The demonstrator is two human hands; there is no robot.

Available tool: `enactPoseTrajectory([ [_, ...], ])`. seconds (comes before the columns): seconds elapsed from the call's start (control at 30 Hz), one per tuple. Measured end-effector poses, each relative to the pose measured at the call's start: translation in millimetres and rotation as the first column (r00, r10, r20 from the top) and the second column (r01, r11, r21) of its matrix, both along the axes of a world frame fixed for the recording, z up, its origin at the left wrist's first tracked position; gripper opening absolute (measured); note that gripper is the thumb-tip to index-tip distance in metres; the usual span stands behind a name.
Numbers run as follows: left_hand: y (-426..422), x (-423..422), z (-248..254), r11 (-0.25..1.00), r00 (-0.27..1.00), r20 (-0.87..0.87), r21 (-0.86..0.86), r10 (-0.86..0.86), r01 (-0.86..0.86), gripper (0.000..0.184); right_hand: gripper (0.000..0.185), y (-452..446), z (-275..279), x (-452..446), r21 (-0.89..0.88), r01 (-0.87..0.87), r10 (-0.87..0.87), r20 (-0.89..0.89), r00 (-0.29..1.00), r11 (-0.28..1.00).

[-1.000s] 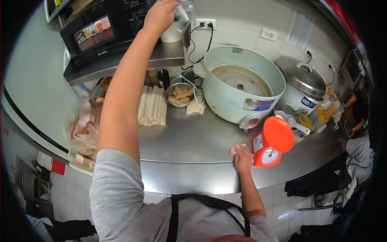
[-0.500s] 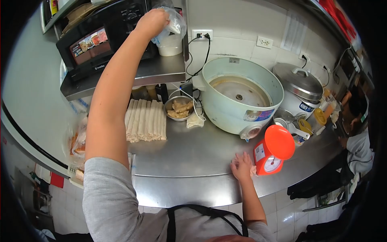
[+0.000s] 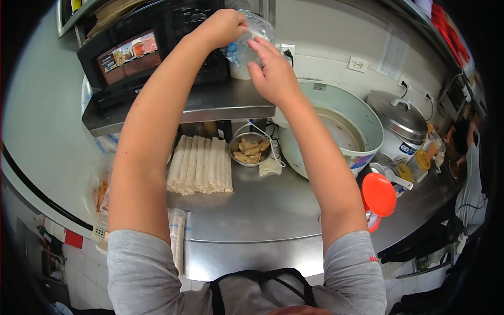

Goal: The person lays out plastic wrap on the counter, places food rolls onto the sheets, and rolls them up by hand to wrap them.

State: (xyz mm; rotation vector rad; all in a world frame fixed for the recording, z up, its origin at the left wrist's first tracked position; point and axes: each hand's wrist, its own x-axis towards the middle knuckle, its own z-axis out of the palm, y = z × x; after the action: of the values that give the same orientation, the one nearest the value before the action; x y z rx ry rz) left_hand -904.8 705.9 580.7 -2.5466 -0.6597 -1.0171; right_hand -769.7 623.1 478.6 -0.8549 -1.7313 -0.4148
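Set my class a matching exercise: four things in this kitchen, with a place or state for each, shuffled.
1. Boxy black microwave
2. Small round metal bowl
3. Long pale rolls
4. Crinkled clear plastic bag

A. Side by side on the silver metal counter
B. At the left hand and right hand
C. Food pictures on its front
D. Holding lumpy brown pieces

1-C, 2-D, 3-A, 4-B

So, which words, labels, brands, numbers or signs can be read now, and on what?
None reads clearly enough to quote.
Microwave: sticker and control markings, too small or blurred.
Bag: blue marks, unreadable.
Pot: labels, blurred or partly hidden.
Cooker: blue label, too small.
Scale: dial mostly hidden.
Right sleeve: red mark, too small.
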Motion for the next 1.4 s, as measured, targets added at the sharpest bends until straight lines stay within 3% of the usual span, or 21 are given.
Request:
enactPoseTrajectory([
  [0.27,14,0,-8,0.992,0.968,0.250,-0.124,-0.002,0.034,0.020,0.054,26,2,-12,0.187,0.267,-0.285,0.077,0.955,0.945],
  [0.43,21,-1,-7,0.929,0.946,0.322,-0.340,-0.030,0.145,0.020,0.057,27,8,-14,0.117,0.391,-0.401,0.088,0.912,0.913],
  [0.47,24,-1,-8,0.943,0.957,0.286,-0.298,-0.057,0.146,0.019,0.059,31,11,-14,0.117,0.440,-0.451,0.094,0.888,0.891],
  [0.57,17,3,-14,0.985,0.965,0.260,0.171,-0.036,-0.010,0.014,0.061,40,20,-19,0.043,0.563,-0.561,0.167,0.811,0.826],
  [0.67,-2,8,-11,0.911,0.927,0.320,0.409,-0.198,0.053,0.011,0.064,45,29,-34,-0.088,0.694,-0.635,0.334,0.697,0.715],
  [0.77,-26,3,-8,0.867,0.844,0.446,0.496,-0.298,0.044,0.012,0.067,67,37,-30,-0.336,0.725,-0.599,0.411,0.687,0.601],
  [0.8,-38,-10,-5,0.895,0.798,0.506,0.437,-0.327,0.090,0.014,0.066,71,42,-30,-0.353,0.721,-0.589,0.418,0.692,0.596],
  [0.83,-59,-18,-7,0.949,0.675,0.668,0.211,-0.315,0.234,0.017,0.065,72,46,-30,-0.370,0.718,-0.580,0.426,0.695,0.589],
  [0.87,-54,-34,-8,0.951,0.668,0.678,0.236,-0.307,0.198,0.018,0.065,73,47,-30,-0.392,0.714,-0.568,0.434,0.699,0.580],
  [0.9,-53,-54,-12,0.967,0.613,0.761,0.076,-0.213,0.242,0.019,0.066,72,47,-29,-0.404,0.704,-0.533,0.463,0.709,0.585],
  [0.93,-59,-79,-16,0.929,0.746,0.666,0.283,-0.010,-0.240,0.019,0.067,70,47,-28,-0.415,0.695,-0.500,0.490,0.714,0.587],
  [1.03,-108,-137,-23,0.988,0.202,0.976,0.048,-0.077,0.145,0.023,0.080,79,47,-23,-0.495,0.663,-0.455,0.484,0.747,0.562],
  [1.1,-87,-215,-53,0.999,0.434,0.900,0.040,-0.036,-0.001,0.029,0.080,67,44,-22,-0.498,0.558,-0.394,0.401,0.827,0.664],
  [1.13,-97,-225,-67,0.999,0.389,0.921,0.005,-0.024,0.051,0.032,0.075,62,36,-26,-0.421,0.484,-0.426,0.228,0.875,0.768],
  [1.17,-108,-227,-80,0.995,0.343,0.939,-0.035,0.000,0.096,0.036,0.077,37,29,-32,-0.240,0.762,-0.600,0.493,0.630,0.602],
  [1.2,-121,-216,-92,0.988,0.409,0.903,-0.090,0.135,-0.127,0.037,0.072,0,19,-35,-0.149,0.705,-0.620,0.375,0.689,0.694],
  [1.23,-128,-215,-109,0.989,0.413,0.899,-0.141,0.144,-0.036,0.039,0.080,-25,0,-37,-0.024,0.569,-0.559,0.158,0.814,0.822],
  [1.3,-133,-210,-143,0.956,0.378,0.912,-0.236,0.158,0.171,0.042,0.099,-50,-56,-43,0.023,0.229,-0.229,0.002,0.973,0.973],
  [1.33,-138,-194,-150,0.803,0.187,0.939,-0.345,0.290,0.487,0.043,0.104,-44,-92,-43,0.093,0.063,-0.058,-0.054,0.997,0.994],
  [1.37,-149,-177,-157,0.562,0.047,0.879,-0.344,0.474,0.753,0.044,0.114,-77,-92,-43,-0.032,-0.098,0.096,-0.053,0.994,0.995],
  [1.4,-158,-161,-169,0.463,0.050,0.839,-0.347,0.542,0.816,0.046,0.118,-95,-106,-44,-0.074,-0.103,0.097,-0.086,0.992,0.992],
])
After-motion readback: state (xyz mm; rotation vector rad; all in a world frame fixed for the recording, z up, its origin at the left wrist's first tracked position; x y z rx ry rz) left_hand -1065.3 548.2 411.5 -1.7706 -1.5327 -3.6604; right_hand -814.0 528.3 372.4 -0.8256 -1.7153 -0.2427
